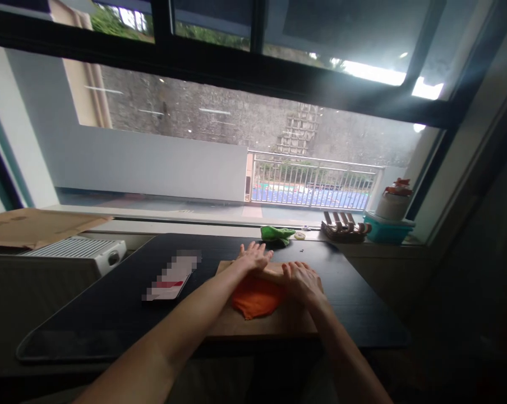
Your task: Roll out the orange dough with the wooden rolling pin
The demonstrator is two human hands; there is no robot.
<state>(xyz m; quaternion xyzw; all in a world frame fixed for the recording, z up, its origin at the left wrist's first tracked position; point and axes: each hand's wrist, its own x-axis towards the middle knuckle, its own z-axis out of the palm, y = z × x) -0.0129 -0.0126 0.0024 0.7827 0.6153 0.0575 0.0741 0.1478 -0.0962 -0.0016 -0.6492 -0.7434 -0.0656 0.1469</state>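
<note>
An orange sheet of what looks like dough (258, 298) lies on a wooden board (274, 326). A pale wooden rolling pin (273, 274) crosses its far edge. My left hand (254, 257) rests its palm on the pin's left part, with the fingers stretched forward and apart. On the right part lies my right hand (304, 280), its fingers extended over the pin and not wrapped round it. Both hands cover the ends of the pin.
The board is on a dark table (354, 303). A phone-like flat object (169, 286), partly blurred, lies left. At the back are a green cloth (277, 234), a tape roll (299, 236), a brown rack (346, 229) and a teal box (390, 229). Cardboard (38, 224) lies over a radiator (79, 252).
</note>
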